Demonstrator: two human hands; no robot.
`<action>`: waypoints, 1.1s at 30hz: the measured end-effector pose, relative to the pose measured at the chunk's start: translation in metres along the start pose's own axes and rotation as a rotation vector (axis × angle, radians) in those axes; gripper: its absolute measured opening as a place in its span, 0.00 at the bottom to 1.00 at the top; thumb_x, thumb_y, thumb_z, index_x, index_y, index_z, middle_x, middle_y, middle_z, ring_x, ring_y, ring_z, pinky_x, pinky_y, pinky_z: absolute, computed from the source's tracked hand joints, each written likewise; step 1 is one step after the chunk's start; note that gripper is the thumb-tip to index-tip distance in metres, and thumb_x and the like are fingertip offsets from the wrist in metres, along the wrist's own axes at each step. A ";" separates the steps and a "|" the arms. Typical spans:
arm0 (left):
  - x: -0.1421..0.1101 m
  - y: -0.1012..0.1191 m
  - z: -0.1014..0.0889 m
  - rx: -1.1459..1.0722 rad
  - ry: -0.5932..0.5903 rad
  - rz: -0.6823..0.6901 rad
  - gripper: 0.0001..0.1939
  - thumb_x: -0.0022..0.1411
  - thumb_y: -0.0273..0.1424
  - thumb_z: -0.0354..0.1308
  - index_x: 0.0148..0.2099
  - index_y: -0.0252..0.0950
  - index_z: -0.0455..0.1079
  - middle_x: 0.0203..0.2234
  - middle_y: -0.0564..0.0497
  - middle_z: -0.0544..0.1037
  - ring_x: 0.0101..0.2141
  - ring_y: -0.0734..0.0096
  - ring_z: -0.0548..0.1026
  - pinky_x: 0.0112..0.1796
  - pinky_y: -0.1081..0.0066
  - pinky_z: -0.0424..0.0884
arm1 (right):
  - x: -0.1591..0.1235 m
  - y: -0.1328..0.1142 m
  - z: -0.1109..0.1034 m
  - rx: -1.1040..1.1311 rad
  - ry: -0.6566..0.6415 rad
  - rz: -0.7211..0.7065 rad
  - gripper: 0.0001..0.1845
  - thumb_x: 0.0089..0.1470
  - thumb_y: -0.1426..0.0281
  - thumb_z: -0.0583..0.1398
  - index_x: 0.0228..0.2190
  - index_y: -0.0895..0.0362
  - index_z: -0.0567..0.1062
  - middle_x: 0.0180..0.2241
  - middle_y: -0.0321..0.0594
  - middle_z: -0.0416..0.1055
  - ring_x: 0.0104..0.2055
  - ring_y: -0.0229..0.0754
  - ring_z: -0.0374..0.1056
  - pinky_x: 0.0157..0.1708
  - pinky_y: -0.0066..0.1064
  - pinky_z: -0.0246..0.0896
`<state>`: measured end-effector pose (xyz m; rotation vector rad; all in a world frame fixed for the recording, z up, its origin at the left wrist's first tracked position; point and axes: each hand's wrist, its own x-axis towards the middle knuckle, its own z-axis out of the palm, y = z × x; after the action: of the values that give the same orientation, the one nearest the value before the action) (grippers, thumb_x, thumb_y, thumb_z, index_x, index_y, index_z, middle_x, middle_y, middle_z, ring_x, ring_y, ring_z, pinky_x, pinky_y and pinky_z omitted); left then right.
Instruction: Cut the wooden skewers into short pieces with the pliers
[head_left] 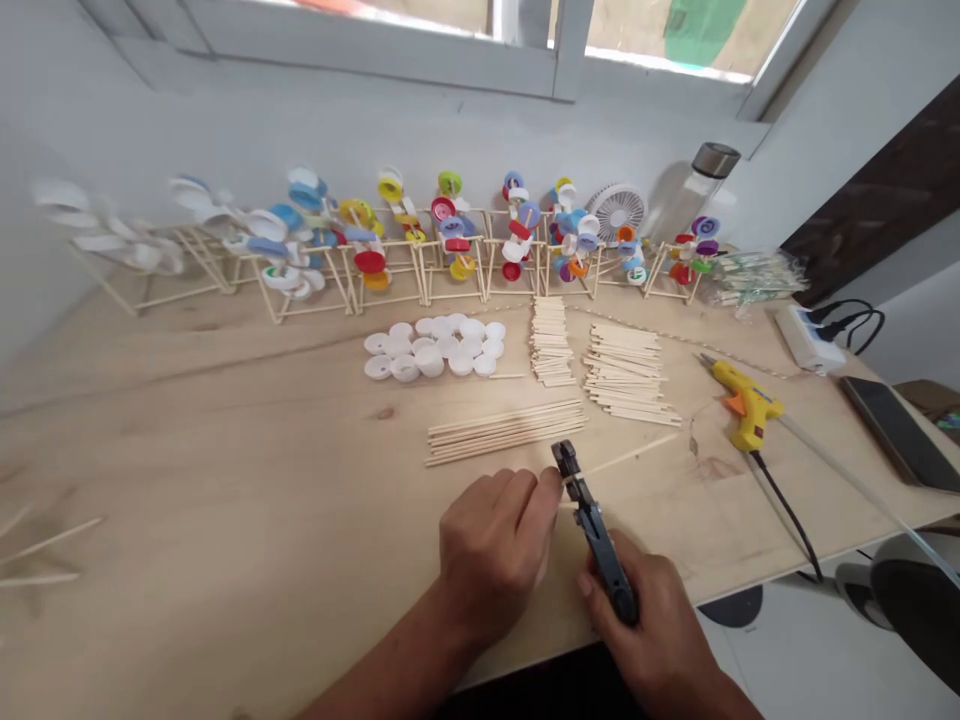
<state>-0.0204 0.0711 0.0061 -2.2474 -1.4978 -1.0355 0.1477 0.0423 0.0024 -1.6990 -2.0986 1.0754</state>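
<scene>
Left of the yellow glue gun (752, 408) and nearer the person, a thin wooden stick (634, 458) lies across the head of the dark cutting pliers (600, 550). The left hand (491, 545) has its fingers curled closed, seemingly pinching the stick's near end; the right hand (660, 620) has its fingers wrapped round the handles. How far the tool's jaws stand apart I cannot tell. Judging by this grip, the step in hand is trimming the stick to length. The next move calls for a steady stick, the blades squarely over the cutting point, the left fingertips clear, and a firm squeeze.

As for counts: one glue gun, one pair of pliers, and one phone (900, 432) right of the glue gun on the table (300, 540). Left of the gun come roughly seventeen white caps (429, 361), about seven long sticks (502, 430) side by side, and two piles of short sticks, the narrower pile (550, 345) and the wider pile (626, 370), too overlapped to count singly. Beyond the gun, stretching leftward, stand about nine stick frames (390, 298) bearing caps, with one fan (617, 212) and one bottle (694, 195) behind.
</scene>
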 end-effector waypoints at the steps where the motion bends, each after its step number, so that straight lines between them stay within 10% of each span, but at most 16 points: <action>1: 0.000 0.000 0.001 -0.002 0.002 0.003 0.08 0.58 0.23 0.48 0.38 0.30 0.67 0.18 0.53 0.65 0.21 0.72 0.63 0.23 0.71 0.58 | 0.000 0.000 0.001 -0.005 0.011 0.003 0.11 0.53 0.63 0.52 0.23 0.55 0.61 0.19 0.32 0.63 0.22 0.37 0.59 0.23 0.26 0.52; 33: -0.017 0.022 -0.013 0.195 0.151 0.140 0.07 0.60 0.23 0.51 0.41 0.32 0.66 0.18 0.54 0.66 0.21 0.74 0.64 0.25 0.72 0.57 | -0.035 -0.009 -0.006 0.030 0.167 -0.099 0.05 0.50 0.67 0.55 0.30 0.55 0.67 0.21 0.34 0.68 0.25 0.40 0.65 0.26 0.26 0.53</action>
<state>-0.0099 0.0420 0.0084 -2.0581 -1.2992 -0.9495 0.1549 0.0117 0.0219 -1.5937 -2.0289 0.8996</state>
